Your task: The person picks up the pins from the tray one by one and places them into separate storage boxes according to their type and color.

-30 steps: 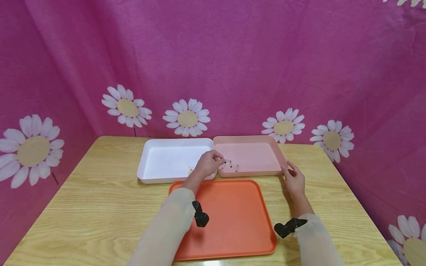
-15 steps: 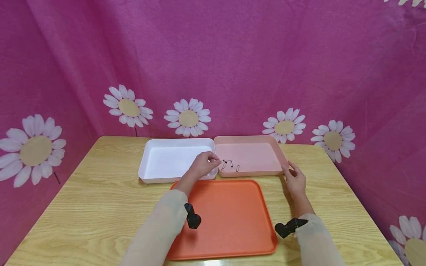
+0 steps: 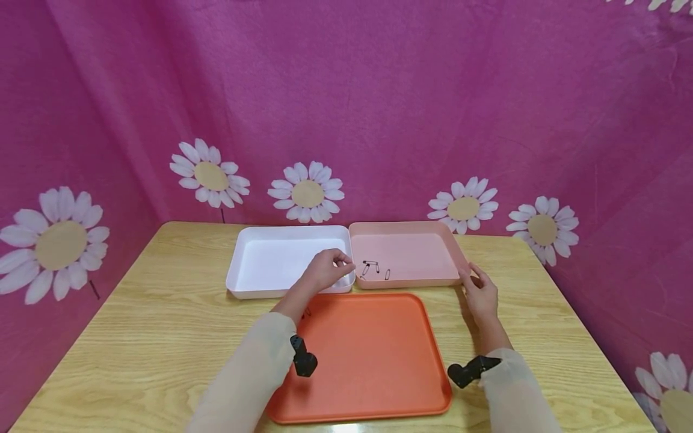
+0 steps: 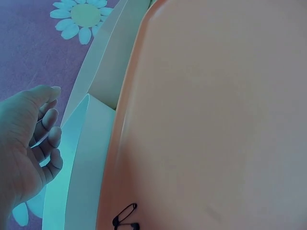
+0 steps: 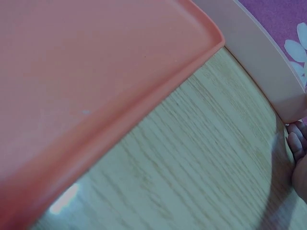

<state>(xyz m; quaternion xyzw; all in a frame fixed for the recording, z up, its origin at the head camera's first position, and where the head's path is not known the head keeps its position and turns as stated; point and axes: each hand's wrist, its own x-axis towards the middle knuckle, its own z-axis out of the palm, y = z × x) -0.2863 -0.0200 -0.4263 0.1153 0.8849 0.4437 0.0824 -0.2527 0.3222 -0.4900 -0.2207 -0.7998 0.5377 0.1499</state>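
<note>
My left hand (image 3: 326,269) hovers over the right end of the white tray (image 3: 265,264), its fingertips near the wall shared with the pink tray. In the left wrist view its fingers (image 4: 46,124) curl loosely with nothing between them. Several black safety pins (image 3: 370,263) lie in the near left corner of the pink tray (image 3: 417,255). My right hand (image 3: 480,294) grips that tray's near right corner, thumb at the rim and fingers against the outer wall. More black safety pins (image 4: 125,223) lie at the orange tray's far left, partly hidden by the left wrist in the head view.
The orange tray (image 3: 373,361) lies in front of the two deeper trays on the wooden table (image 3: 157,337). A pink cloth (image 3: 346,108) with daisies hangs behind and at both sides. Each sleeve carries a black wrist camera (image 3: 304,358).
My left hand has drawn back left from the pins in the pink tray to over the white tray, uncovering pins on the orange tray and covering gold-coloured ones. The right hand stays put.
</note>
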